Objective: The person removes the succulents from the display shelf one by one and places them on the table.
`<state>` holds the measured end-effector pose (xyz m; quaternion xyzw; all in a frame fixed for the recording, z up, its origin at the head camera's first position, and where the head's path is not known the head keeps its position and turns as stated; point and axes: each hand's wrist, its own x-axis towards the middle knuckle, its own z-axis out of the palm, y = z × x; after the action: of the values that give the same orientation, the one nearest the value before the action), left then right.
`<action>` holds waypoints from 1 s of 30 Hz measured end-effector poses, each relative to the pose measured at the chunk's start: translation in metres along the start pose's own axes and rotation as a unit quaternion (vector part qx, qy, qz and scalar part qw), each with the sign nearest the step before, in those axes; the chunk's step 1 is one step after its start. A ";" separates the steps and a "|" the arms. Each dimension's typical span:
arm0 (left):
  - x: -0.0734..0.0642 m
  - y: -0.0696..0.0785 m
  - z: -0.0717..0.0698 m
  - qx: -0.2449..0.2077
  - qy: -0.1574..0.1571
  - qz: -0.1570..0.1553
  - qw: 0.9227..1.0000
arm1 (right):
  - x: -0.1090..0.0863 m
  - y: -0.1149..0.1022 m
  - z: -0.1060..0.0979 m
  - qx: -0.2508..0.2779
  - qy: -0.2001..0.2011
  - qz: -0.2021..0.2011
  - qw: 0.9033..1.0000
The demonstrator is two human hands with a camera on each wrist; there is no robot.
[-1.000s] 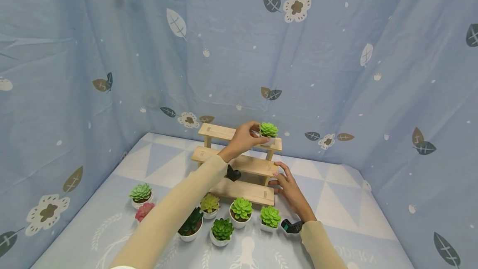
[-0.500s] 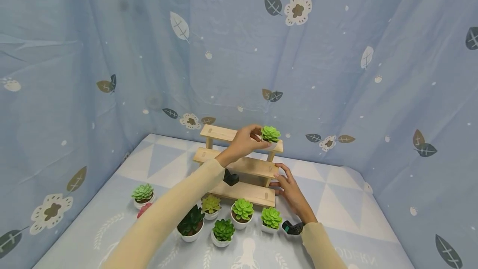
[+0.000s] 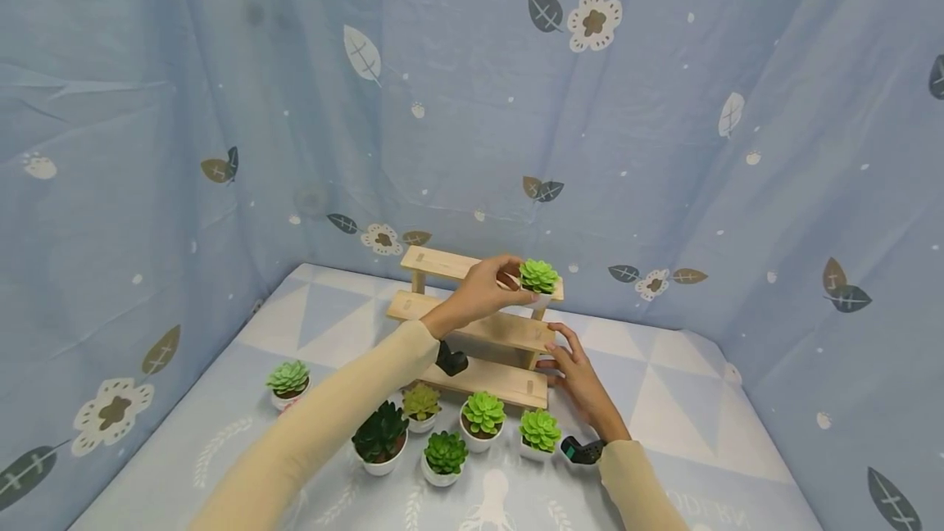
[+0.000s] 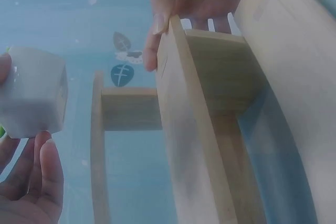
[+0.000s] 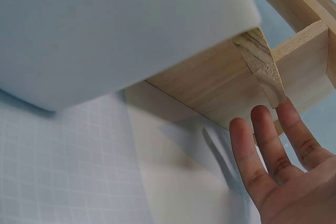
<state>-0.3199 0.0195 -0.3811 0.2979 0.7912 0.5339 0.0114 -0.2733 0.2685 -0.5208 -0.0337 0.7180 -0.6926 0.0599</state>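
Observation:
My left hand (image 3: 487,289) pinches the small white pot (image 4: 34,93) of a bright green succulent (image 3: 539,275). That pot overlaps the right end of the top shelf in the head view; in the left wrist view it stands apart from the boards. A three-step wooden plant stand (image 3: 490,379) rises at the back of the table. On its right side, my right hand (image 3: 583,383) holds the end of the middle shelf (image 3: 516,331) between thumb and index finger. Its other fingers (image 5: 270,145) extend beside the wood, one fingertip at the board's edge.
In front of the stand are several potted succulents: light green ones (image 3: 483,414) (image 3: 541,430), a dark green one (image 3: 446,453), a darker larger one (image 3: 379,433) and a yellowish one (image 3: 420,402). A pale green one (image 3: 288,379) sits far left. A patterned blue curtain (image 3: 472,105) hangs behind.
My left hand has brought the succulent slightly down and toward me relative to the top shelf. The left sleeve covers more of the red plant. My right hand keeps its place on the stand.

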 end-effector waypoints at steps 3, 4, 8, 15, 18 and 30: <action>-0.005 0.003 -0.001 0.004 -0.002 0.004 1.000 | 0.001 0.000 0.000 0.001 0.001 0.000 1.000; -0.006 0.004 -0.001 0.007 -0.003 0.005 1.000 | 0.001 0.001 0.000 0.002 0.001 0.000 1.000; -0.012 0.007 -0.002 0.022 -0.007 0.016 1.000 | 0.002 0.002 -0.001 0.000 0.004 0.000 1.000; -0.023 0.013 -0.003 0.023 -0.016 0.029 0.999 | 0.001 0.000 0.000 -0.003 0.006 0.000 1.000; -0.029 0.015 -0.003 0.023 -0.021 0.031 0.999 | -0.001 -0.001 0.001 -0.002 0.005 -0.002 1.000; -0.046 0.025 -0.003 0.012 -0.047 0.046 0.998 | -0.002 -0.001 0.002 -0.001 0.002 -0.004 1.000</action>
<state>-0.2716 0.0003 -0.3727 0.3588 0.7816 0.5099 0.0201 -0.2707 0.2672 -0.5202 -0.0347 0.7188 -0.6921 0.0557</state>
